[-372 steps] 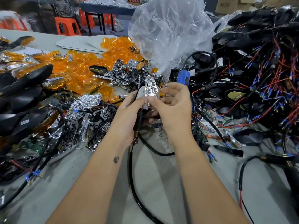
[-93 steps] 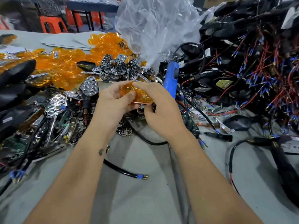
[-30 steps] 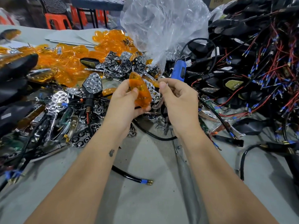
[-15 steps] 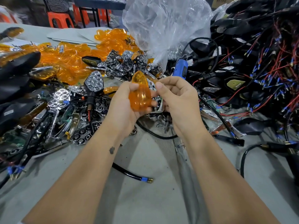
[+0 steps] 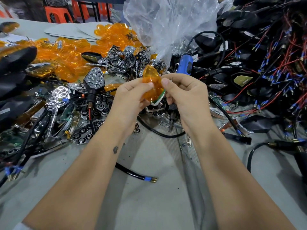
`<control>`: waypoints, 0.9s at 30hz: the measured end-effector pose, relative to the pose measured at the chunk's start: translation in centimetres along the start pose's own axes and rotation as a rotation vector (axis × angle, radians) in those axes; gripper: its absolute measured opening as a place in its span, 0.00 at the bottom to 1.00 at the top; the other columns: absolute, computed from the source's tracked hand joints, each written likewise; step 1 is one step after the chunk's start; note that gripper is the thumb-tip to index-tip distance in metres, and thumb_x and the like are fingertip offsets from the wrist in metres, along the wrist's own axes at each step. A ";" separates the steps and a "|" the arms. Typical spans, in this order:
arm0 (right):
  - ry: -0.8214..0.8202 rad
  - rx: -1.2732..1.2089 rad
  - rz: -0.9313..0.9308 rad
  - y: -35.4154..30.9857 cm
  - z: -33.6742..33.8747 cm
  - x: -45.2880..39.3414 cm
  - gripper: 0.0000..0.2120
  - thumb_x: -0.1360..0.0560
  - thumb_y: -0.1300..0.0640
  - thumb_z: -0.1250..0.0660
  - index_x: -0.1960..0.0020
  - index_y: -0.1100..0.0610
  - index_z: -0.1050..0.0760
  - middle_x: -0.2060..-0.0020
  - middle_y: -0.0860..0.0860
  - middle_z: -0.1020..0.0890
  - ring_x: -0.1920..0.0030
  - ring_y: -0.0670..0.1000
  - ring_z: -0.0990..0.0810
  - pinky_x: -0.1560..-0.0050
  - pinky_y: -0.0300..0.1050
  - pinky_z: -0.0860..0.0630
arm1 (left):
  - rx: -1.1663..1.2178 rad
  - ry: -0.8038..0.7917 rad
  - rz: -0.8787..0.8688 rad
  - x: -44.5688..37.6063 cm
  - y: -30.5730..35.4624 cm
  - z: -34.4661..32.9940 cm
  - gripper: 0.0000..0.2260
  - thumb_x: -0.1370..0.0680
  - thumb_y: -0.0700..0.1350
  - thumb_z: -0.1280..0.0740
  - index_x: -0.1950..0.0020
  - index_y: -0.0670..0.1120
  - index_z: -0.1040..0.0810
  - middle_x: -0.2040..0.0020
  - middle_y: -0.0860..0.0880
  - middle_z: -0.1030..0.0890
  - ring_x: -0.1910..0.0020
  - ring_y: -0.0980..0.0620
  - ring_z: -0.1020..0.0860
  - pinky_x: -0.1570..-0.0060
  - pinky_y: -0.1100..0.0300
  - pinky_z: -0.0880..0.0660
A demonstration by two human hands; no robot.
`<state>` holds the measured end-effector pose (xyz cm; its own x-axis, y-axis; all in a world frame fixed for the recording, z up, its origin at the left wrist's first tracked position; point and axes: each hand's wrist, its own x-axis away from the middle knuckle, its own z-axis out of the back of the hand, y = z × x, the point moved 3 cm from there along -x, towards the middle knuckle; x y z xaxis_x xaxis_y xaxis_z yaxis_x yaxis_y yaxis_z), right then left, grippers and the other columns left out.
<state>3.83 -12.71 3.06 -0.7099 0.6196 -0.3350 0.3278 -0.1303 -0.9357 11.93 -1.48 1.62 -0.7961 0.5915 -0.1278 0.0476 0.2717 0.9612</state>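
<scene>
Surface: grey work table (image 5: 149,205), speckled between the forearms, crowded with parts along the far side
Background: orange stools (image 5: 58,14) and dark table legs beyond the far edge
Held part: amber lens (image 5: 152,83), upright with its point up, above the table's middle, in front of the clear plastic bag (image 5: 166,22)
Left: left hand (image 5: 129,100) curled round the lens's left side, thumb pressed on its face
Right: right hand (image 5: 186,95) pinching the lens's right edge between thumb and forefinger, other fingers curled below
Under the lens: green-and-white strip (image 5: 158,98) at its lower right edge, perhaps a circuit board, mostly hidden
Writing: dark print on a gold plate (image 5: 242,79) to the right, too small to read; white label (image 5: 5,110) at the left edge, blurred
Edges: heap of amber lenses (image 5: 66,53) far left, black reflector housing (image 5: 94,80) just left of the hands, blue tool (image 5: 185,63) just beyond the right hand, wired black housings (image 5: 265,55) piled high on the right
Open room: bare strip near the body, crossed by a loose black cable (image 5: 136,174)
</scene>
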 end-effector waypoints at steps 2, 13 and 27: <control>0.027 0.032 0.016 -0.1 0.0 0.1 0.04 0.25 0.65 0.28 0.52 0.58 0.18 0.70 0.45 0.21 0.70 0.43 0.27 0.69 0.36 0.29 | -0.001 -0.002 0.001 -0.2 -0.1 0.0 0.09 0.20 0.41 0.35 0.52 0.49 0.15 0.51 0.45 0.15 0.54 0.50 0.19 0.53 0.58 0.22; 0.185 0.163 0.149 -0.6 0.6 0.1 0.04 0.25 0.61 0.27 0.54 0.52 0.20 0.63 0.48 0.19 0.64 0.44 0.22 0.60 0.40 0.22 | -0.145 -0.135 -0.176 0.3 -0.1 -0.9 0.11 0.26 0.34 0.27 0.50 0.50 0.16 0.54 0.50 0.14 0.53 0.53 0.17 0.49 0.58 0.20; 0.108 0.177 0.081 0.0 -0.2 0.2 0.11 0.27 0.67 0.28 0.49 0.54 0.19 0.59 0.45 0.18 0.60 0.39 0.22 0.58 0.31 0.26 | -0.049 -0.043 -0.143 0.0 -0.7 -0.5 0.09 0.23 0.36 0.32 0.48 0.47 0.16 0.51 0.45 0.14 0.48 0.45 0.16 0.44 0.48 0.20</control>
<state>3.77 -12.44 3.04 -0.6118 0.6793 -0.4053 0.2604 -0.3109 -0.9141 11.55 -2.05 1.07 -0.7658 0.5819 -0.2738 -0.0952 0.3185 0.9431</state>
